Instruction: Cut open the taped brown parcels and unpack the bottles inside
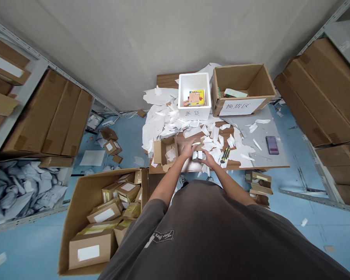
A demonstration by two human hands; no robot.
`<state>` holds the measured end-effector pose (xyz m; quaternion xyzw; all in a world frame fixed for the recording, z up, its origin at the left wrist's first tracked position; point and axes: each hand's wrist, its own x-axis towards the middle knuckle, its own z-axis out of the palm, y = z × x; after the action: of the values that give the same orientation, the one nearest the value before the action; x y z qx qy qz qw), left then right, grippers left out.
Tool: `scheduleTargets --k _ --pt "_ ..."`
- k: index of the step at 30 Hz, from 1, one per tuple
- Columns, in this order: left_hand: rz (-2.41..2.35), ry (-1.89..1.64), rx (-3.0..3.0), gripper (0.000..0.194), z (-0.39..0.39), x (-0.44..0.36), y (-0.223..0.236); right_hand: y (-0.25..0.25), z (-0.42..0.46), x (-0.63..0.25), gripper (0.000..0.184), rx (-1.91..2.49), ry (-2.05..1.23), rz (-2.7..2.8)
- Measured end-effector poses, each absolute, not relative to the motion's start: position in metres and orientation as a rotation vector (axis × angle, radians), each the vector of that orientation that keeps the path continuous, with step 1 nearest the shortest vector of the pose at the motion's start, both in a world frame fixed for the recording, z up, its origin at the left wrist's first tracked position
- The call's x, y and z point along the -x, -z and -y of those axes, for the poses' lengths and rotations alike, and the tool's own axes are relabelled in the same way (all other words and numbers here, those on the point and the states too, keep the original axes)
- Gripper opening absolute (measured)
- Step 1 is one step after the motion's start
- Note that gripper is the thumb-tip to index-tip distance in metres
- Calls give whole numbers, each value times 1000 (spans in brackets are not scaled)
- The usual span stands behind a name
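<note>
I see wooden table (pixel 165 81) strewn with paper scraps (pixel 212 145), blue floor (pixel 294 216); forearms (pixel 175 173) forward, right hand (pixel 209 159) pinching small box (pixel 196 156), left hand (pixel 189 150) beside it, finger closure I cannot tell.

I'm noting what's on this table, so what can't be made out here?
In the head view:
Small white-and-dark item: printing too small; right hand partly covers it.
Purple rectangular object: pixelated blur.
Large brown tabletop cardboard box: floor mostly hidden by its walls.
</note>
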<state>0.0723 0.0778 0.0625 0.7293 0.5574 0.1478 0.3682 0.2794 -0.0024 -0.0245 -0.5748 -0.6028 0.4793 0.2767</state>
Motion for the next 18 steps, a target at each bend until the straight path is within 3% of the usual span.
scheduleTargets --k 3,8,13,18 --pt "-1502 -404 -1957 58 -82 -73 -61 22 4 -280 87 1543 -1290 1612" --pt "-1222 -223 -2068 40 -68 -70 -54 19 4 -277 85 1544 -1247 1600" --pt "-1210 -299 -1878 58 -62 -65 -43 15 5 -273 88 1532 -1277 1581" --pt "-1133 -449 -1610 60 -63 -53 -34 8 9 -263 99 1551 -1213 1550"
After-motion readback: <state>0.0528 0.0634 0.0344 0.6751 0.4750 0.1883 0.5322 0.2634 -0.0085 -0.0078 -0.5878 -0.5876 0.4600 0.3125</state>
